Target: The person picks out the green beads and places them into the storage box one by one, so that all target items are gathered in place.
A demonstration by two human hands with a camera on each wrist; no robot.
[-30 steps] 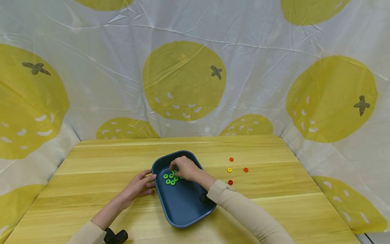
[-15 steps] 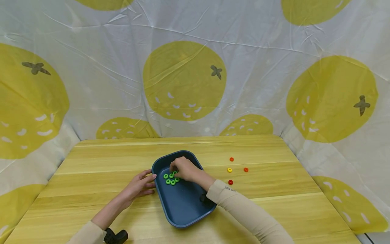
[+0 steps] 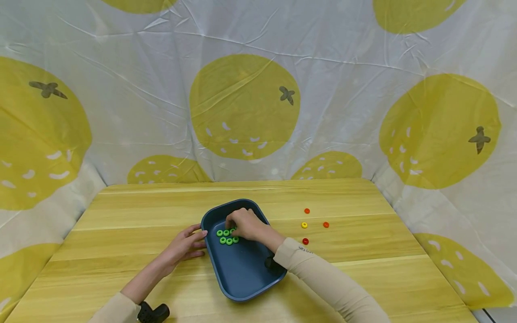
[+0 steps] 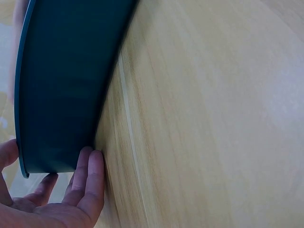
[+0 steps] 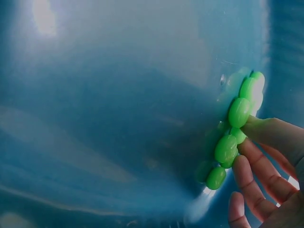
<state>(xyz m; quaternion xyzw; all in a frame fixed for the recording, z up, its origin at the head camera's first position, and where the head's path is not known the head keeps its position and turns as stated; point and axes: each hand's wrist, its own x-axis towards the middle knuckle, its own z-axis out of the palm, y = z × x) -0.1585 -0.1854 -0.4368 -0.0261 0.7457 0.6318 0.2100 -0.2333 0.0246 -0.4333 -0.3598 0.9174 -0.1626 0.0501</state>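
In the head view a dark blue tray (image 3: pixel 242 278) lies at an angle on the table, with several small green rings (image 3: pixel 222 241) in two short rows near its far left part. My left hand (image 3: pixel 183 246) holds the tray's left side; the left wrist view shows the thumb at the rim and the fingers against the outer wall. Reaching inside the tray, my right hand (image 3: pixel 248 224) is among the rings. Its thumb and a finger pinch a green ring (image 5: pixel 237 135) in the right wrist view, though the fingers partly hide the group.
On the wooden table (image 3: pixel 355 278), right of the tray, lie a yellow ring (image 3: pixel 304 225), a red ring (image 3: pixel 305 241) and two orange-red rings (image 3: pixel 307 211). A fruit-printed cloth (image 3: pixel 339 112) hangs behind and at the sides.
The green rings have shifted slightly and stand in straighter rows by the right fingertips. The right hand has edged very slightly right. The left hand and tray have stayed put.
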